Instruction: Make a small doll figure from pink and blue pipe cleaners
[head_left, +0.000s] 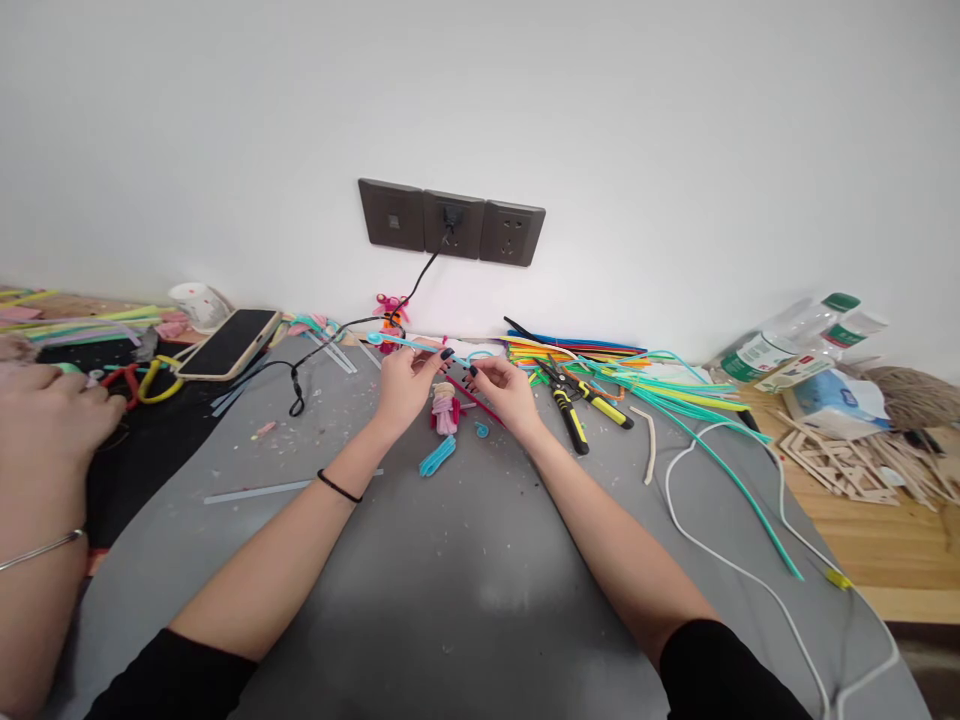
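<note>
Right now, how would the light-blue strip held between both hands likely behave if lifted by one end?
The light-blue strip looks thin and narrow, so it is probably very light. It spans between the left hand and right hand nearly straight, yet one end curls, suggesting it bends easily and would droop.

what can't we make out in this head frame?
- Left hand and right hand on the light-blue strip: fingers cover the grip points.
- Pink bundle: too small, partly behind the hands.
- Co-worker's hand: cut off by the left edge.
- Bottle labels: too small and blurred.

Matt grey mat (450, 580); glossy plastic strips (675, 395), pale wooden sticks (847, 465)
</note>
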